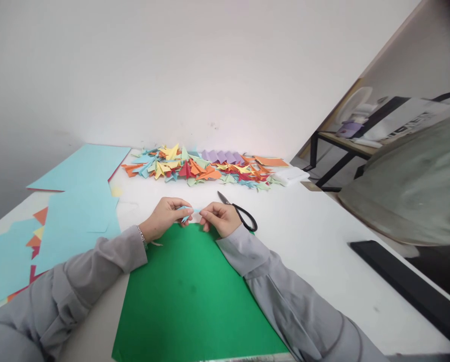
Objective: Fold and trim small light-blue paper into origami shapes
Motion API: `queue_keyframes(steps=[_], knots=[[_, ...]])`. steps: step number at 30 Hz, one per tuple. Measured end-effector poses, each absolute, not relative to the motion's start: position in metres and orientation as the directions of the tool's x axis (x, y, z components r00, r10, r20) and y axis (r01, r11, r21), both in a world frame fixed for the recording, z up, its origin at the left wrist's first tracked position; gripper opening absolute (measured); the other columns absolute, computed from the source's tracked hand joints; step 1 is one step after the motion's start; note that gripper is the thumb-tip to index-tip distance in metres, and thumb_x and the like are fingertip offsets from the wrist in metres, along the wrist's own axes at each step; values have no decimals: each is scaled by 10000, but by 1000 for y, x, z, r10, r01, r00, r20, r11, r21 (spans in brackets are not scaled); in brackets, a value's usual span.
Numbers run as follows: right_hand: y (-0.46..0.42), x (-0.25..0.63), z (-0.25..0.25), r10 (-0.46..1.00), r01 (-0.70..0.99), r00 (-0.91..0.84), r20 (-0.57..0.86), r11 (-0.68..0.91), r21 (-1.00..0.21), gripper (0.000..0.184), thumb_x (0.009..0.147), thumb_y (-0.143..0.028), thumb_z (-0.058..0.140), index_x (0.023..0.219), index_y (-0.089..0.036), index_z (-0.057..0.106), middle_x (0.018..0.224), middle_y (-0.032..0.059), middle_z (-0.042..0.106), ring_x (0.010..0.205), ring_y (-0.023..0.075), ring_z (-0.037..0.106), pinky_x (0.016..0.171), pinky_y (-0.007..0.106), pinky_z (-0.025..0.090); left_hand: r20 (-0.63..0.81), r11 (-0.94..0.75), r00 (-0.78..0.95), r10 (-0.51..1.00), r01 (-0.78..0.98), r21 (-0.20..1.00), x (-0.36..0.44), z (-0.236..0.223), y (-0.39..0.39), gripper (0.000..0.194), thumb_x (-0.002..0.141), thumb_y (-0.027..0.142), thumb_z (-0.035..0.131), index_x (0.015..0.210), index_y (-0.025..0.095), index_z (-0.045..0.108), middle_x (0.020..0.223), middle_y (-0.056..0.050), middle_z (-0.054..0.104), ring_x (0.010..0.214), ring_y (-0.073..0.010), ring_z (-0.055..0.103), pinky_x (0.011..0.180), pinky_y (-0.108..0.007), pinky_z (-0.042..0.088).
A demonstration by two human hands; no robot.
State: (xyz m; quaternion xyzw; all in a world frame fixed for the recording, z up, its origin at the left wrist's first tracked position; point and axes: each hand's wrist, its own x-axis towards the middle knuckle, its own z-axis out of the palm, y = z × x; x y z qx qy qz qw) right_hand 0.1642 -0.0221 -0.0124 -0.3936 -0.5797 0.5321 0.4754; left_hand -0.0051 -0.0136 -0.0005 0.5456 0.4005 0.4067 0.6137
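A small piece of folded light-blue paper [187, 213] is held between my two hands, above the far edge of a green sheet [194, 286]. My left hand [168, 215] pinches its left part between thumb and fingers. At the paper's right end, my right hand [221, 217] has its thumb and fingertips closed on it. Fingers cover much of the paper, so its exact shape is hard to make out. Just beyond my right hand lies a pair of scissors [247, 217] with black handles, its blades pointing to the far left.
A heap of folded colored paper pieces [194, 168] lies along the wall. Large light-blue sheets [77, 226] overlap on the left, with orange and red scraps among them. A long black bar [406, 291] rests at the right. White paper [290, 176] lies at the heap's right end.
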Motion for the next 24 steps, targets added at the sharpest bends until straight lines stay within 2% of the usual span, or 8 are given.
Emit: queue_keyframes(steps=[5,12,18,24], knots=[[-22,166,-12,962,-35,-238,132,128,-991,346,588,-465,697,586,-142,573,459,-13,597,332,83,510,340,199,398,-37,53,362,931,-35,998,-7,-1,-13,296,585,348,715,720,102,620,527,-1,591,463,-91,524,480,-227,433],[-22,163,-13,964,-80,-224,143,128,-989,346,529,-434,744,681,-156,605,520,-11,625,394,100,543,409,232,452,20,-29,404,914,16,999,-7,2,-14,239,628,327,684,682,99,636,540,-6,595,470,-87,515,486,-229,435],[-25,162,-13,956,-8,-222,193,197,-980,319,582,-448,708,595,-146,605,506,7,618,395,95,540,401,223,444,30,-56,413,910,51,997,-6,2,-15,202,626,291,686,689,101,656,559,-11,615,476,-85,518,490,-226,440],[-26,162,-9,956,0,-226,186,191,-982,323,578,-443,707,587,-143,589,477,-1,595,357,92,517,364,216,409,33,-62,414,910,56,997,-5,2,-16,215,623,305,689,676,99,655,556,-17,622,474,-94,532,487,-230,452]])
